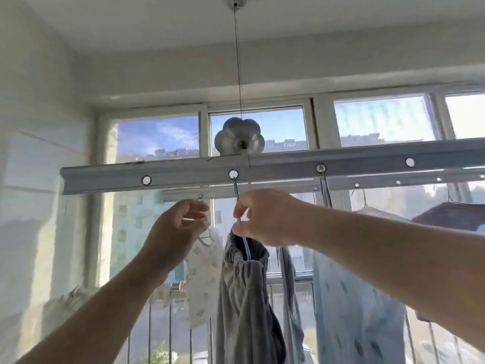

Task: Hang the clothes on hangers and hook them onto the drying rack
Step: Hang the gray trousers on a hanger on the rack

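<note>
A silver drying rack bar [288, 166] with round holes runs across the view above my hands. My right hand [267, 216] pinches the neck of a blue hanger [236, 187] whose hook sits in one hole of the bar. Grey trousers [246, 298] hang from that hanger by their gathered waistband. My left hand [181, 222] is raised just left of it, fingers curled round a white hanger carrying a small white patterned garment [204, 274] below the second, farther bar [183, 194].
More clothes hang to the right: a light blue patterned garment [351, 311] and a dark one [451, 214]. A thin wire [238, 61] and a flower-shaped pulley [239, 140] hold the rack from the ceiling. Windows and railing bars [170, 324] stand behind.
</note>
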A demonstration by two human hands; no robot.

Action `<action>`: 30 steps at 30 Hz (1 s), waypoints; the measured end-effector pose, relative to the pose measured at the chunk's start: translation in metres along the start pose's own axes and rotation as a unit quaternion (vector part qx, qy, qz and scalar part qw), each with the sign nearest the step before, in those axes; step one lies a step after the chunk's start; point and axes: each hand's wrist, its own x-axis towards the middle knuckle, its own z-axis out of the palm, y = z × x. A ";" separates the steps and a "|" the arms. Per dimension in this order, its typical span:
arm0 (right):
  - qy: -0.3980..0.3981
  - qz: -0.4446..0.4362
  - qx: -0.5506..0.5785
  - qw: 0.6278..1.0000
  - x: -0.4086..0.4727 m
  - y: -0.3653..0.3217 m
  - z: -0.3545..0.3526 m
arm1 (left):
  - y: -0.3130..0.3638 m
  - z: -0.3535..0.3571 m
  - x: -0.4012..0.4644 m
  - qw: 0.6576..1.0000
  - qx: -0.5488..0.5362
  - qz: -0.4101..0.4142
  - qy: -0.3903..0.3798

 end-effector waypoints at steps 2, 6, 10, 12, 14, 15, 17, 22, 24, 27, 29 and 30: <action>0.004 0.016 -0.061 0.998 0.013 -0.001 0.013 | -0.003 0.007 0.005 0.999 0.049 -0.010 -0.014; -0.014 0.070 -0.070 0.995 0.029 0.005 0.040 | -0.016 0.026 0.014 0.989 0.128 -0.022 -0.070; -0.048 0.083 -0.071 0.993 0.029 0.016 0.042 | -0.016 0.039 0.022 0.982 0.165 0.008 -0.095; -0.058 0.072 -0.066 0.994 0.024 0.026 0.036 | -0.016 0.044 0.024 0.980 0.167 0.010 -0.111; -0.058 0.056 -0.033 0.996 0.018 0.038 0.030 | -0.017 0.050 0.026 0.976 0.170 0.007 -0.133; -0.055 0.045 -0.021 0.997 0.015 0.045 0.029 | -0.017 0.053 0.028 0.974 0.170 0.006 -0.147; -0.044 0.017 -0.031 0.998 0.011 0.056 0.027 | -0.018 0.060 0.029 0.969 0.171 0.010 -0.179; -0.007 -0.038 -0.201 0.979 0.010 0.072 0.029 | -0.027 0.076 0.031 0.962 0.173 0.033 -0.210; 0.024 -0.026 -0.246 0.969 0.012 0.076 0.031 | -0.029 0.078 0.035 0.962 0.176 0.046 -0.202; 0.030 0.027 -0.172 0.984 0.020 0.076 0.038 | -0.030 0.078 0.037 0.963 0.161 0.066 -0.207; 0.035 0.051 -0.073 0.995 0.029 0.072 0.043 | -0.031 0.077 0.036 0.967 0.140 0.080 -0.199; 0.043 0.057 -0.039 0.997 0.034 0.070 0.045 | -0.032 0.076 0.035 0.969 0.134 0.086 -0.191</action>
